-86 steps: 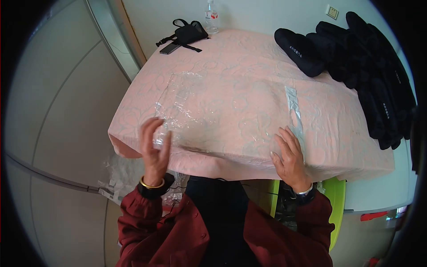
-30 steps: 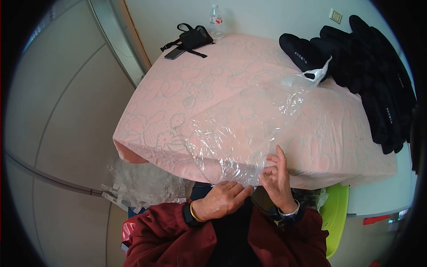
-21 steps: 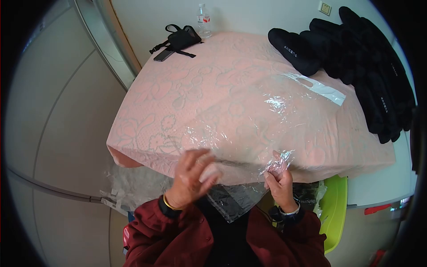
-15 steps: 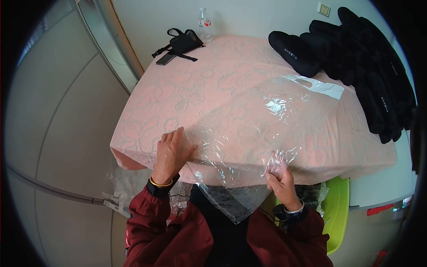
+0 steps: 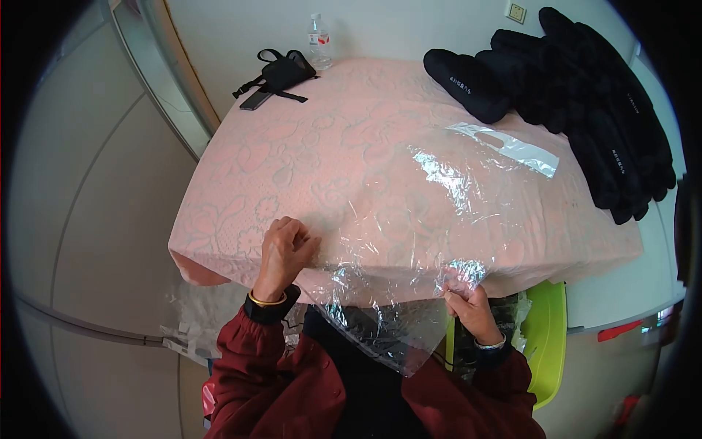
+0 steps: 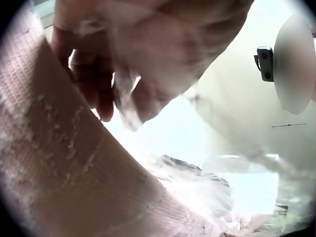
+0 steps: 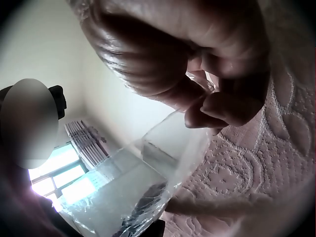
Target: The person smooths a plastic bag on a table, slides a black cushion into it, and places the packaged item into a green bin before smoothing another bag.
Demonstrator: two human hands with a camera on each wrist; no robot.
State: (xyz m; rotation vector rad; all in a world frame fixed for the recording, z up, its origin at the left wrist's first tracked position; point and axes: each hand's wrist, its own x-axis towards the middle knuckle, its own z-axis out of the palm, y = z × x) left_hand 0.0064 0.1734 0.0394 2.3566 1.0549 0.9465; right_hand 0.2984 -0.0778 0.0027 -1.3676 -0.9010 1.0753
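Note:
A clear plastic bag (image 5: pixel 387 241) lies over the front of the pink-covered table, its lower end hanging past the edge in front of the person. Its white strip with a handle hole (image 5: pixel 530 155) points to the back right. At the bag's left side, the left hand (image 5: pixel 281 252) has curled fingers; in the left wrist view that hand (image 6: pixel 143 54) pinches a bit of film between thumb and fingers. The right hand (image 5: pixel 474 313) grips bunched film at the bag's right side. Film stretches down from the thumb and fingertips of the right hand (image 7: pixel 197 64) in the right wrist view.
Several black padded pieces with white lettering (image 5: pixel 526 80) are piled at the back right. A black pouch (image 5: pixel 287 72), a phone (image 5: pixel 256 99) and a water bottle (image 5: pixel 319 44) stand at the back left. A green tub (image 5: pixel 545 351) and loose plastic wrap (image 5: pixel 208 311) are below the table.
The bag has been turned so its handle strip moved from the front right to the back right. The left hand left the bag's lower end and moved to its left side; the right hand bunched film.

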